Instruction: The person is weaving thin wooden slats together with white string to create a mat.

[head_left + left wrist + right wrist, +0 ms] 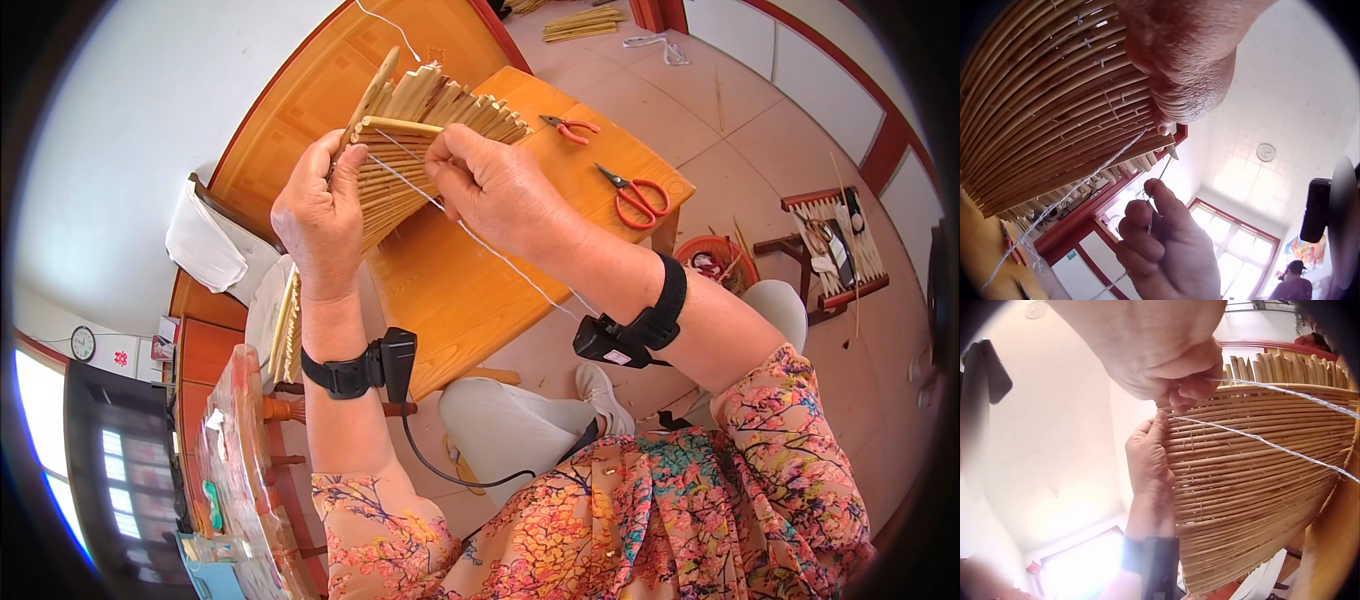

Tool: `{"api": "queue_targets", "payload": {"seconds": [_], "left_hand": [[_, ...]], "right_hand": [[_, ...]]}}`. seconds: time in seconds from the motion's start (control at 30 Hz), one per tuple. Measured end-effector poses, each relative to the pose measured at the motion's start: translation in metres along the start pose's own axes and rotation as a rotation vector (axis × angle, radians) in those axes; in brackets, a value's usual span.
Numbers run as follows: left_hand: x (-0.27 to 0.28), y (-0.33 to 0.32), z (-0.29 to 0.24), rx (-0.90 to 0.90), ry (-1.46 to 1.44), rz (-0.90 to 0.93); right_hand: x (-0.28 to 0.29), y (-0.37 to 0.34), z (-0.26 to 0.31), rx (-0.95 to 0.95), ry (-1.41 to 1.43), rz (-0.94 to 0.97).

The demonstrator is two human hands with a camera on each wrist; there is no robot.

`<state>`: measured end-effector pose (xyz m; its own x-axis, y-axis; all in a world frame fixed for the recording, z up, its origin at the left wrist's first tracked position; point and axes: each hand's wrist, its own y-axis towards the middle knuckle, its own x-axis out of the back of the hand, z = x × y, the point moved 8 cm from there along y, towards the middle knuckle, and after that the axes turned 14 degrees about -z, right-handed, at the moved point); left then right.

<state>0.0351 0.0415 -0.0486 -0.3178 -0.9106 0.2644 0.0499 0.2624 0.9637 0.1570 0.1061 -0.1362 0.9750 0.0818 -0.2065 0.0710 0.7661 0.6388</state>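
A curved panel of thin sticks (388, 208), bound side by side with thread, stands over the wooden table. My left hand (318, 218) grips its near upper corner, with the thumb (1159, 428) pressed against the end stick. Just right of it, my right hand (500, 185) is raised with curled fingers, pinching white string. Between its fingertips and the panel's edge, the left wrist view has a thin needle-like piece (1166, 166). One length of white string (480, 238) runs from the left thumb down toward the right forearm. Uneven stick ends (1285, 369) jut beyond the panel's edge.
Red-handled pliers (570, 128) and red-handled scissors (640, 200) lie on the table (440, 330) at the right. Past its corner, a red basket (735, 250) and a slatted stool (850, 285) with items on it stand on the floor. A chair with white cloth (205, 240) is at the left.
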Motion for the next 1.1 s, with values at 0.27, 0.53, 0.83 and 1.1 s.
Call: {"api": "queue_targets", "payload": {"seconds": [0.27,0.53,0.83,1.1], "left_hand": [[0.0,0.0,0.0,-0.018,0.009,-0.01],[0.001,-0.001,-0.001,-0.012,0.007,-0.001],[0.0,-0.002,0.002,0.013,-0.011,0.003],[0.001,-0.002,-0.001,-0.007,0.004,-0.008]], "right_hand": [[-0.001,-0.004,0.001,-0.142,0.129,0.048],[0.0,-0.003,0.008,-0.133,0.135,0.062],[-0.001,-0.002,0.007,-0.133,0.121,0.067],[0.0,-0.003,0.006,-0.157,0.118,0.071]]}}
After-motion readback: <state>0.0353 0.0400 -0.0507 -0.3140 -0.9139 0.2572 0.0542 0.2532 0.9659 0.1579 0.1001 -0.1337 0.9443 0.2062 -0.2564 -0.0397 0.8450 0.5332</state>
